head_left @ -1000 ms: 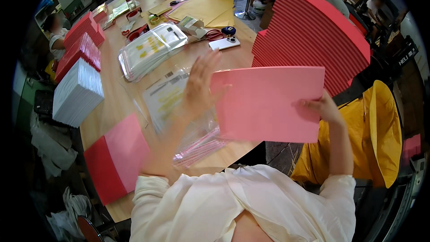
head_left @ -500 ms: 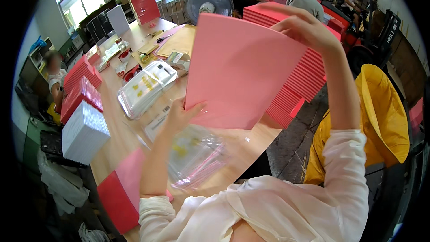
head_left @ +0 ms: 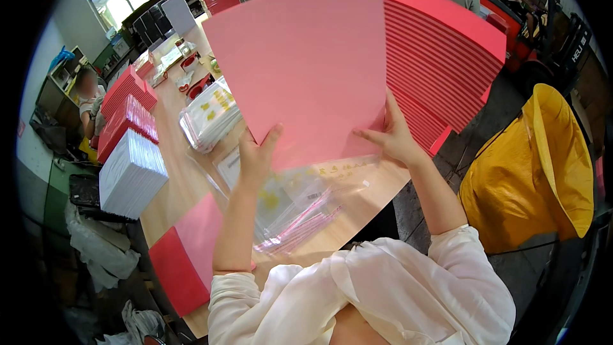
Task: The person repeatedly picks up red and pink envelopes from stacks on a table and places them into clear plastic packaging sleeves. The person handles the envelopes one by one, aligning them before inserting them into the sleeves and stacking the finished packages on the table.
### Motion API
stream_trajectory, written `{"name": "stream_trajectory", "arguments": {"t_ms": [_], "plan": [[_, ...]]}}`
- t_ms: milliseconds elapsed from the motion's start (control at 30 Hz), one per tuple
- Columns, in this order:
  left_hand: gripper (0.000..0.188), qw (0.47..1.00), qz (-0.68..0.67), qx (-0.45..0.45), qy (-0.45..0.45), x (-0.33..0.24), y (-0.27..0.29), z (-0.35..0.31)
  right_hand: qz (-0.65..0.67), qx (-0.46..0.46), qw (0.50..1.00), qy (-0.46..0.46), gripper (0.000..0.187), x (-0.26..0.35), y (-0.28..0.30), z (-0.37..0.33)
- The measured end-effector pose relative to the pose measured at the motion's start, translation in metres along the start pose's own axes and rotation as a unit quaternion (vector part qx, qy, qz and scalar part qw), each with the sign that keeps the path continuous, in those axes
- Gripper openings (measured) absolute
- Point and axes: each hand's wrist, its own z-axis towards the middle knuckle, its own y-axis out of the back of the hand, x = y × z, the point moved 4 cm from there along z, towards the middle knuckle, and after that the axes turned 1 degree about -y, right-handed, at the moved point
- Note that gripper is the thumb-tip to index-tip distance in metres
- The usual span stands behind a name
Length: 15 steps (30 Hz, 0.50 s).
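A large plain pink sheet or folder (head_left: 306,76) stands tilted up in front of me, above the table. My left hand (head_left: 257,153) grips its lower left corner, thumb on the near face. On the other side, my right hand (head_left: 391,134) is closed on its lower right edge, thumb also in front. Clear plastic with yellow print (head_left: 341,168) shows along the sheet's bottom edge; I cannot tell whether it wraps the sheet or lies beneath. Below, a pile of clear plastic bags (head_left: 297,211) rests on the table.
Tall layered red and pink stacks (head_left: 440,57) stand right of the sheet. A bundle of clear bags (head_left: 211,115), a white stack (head_left: 133,176) and red stacks (head_left: 131,129) sit leftward. Pink and red folders (head_left: 185,268) lie near left. A yellow sack (head_left: 530,172) stands right; other people are farther off.
My right hand has come down from the sheet's upper right edge to its lower right edge. The sheet has shifted left and upward, uncovering more of the red stacks.
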Motion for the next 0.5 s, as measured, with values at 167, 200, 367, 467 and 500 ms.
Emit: {"name": "stream_trajectory", "arguments": {"t_ms": [167, 200, 367, 467, 500], "plan": [[0.028, 1.000, 0.003, -0.018, 0.004, 0.007, 0.002, 0.005, 0.034, -0.007, 0.999, 0.012, 0.088, 0.002, -0.003, 0.004], [0.029, 1.000, 0.009, -0.026, 0.005, 0.007, 0.002, 0.007, 0.051, -0.004, 0.999, 0.016, 0.086, 0.003, -0.003, 0.005], [0.031, 0.999, 0.010, 0.020, -0.037, 0.001, 0.004, 0.016, -0.067, -0.014, 0.996, 0.051, 0.083, 0.007, -0.004, 0.007], [0.037, 0.994, -0.057, 0.085, 0.036, -0.009, -0.005, 0.013, -0.018, 0.010, 1.000, 0.006, 0.084, 0.015, -0.007, 0.003], [0.039, 0.987, -0.093, 0.108, 0.070, -0.010, -0.008, 0.011, 0.029, 0.022, 0.999, -0.022, 0.084, 0.015, -0.009, 0.002]]}}
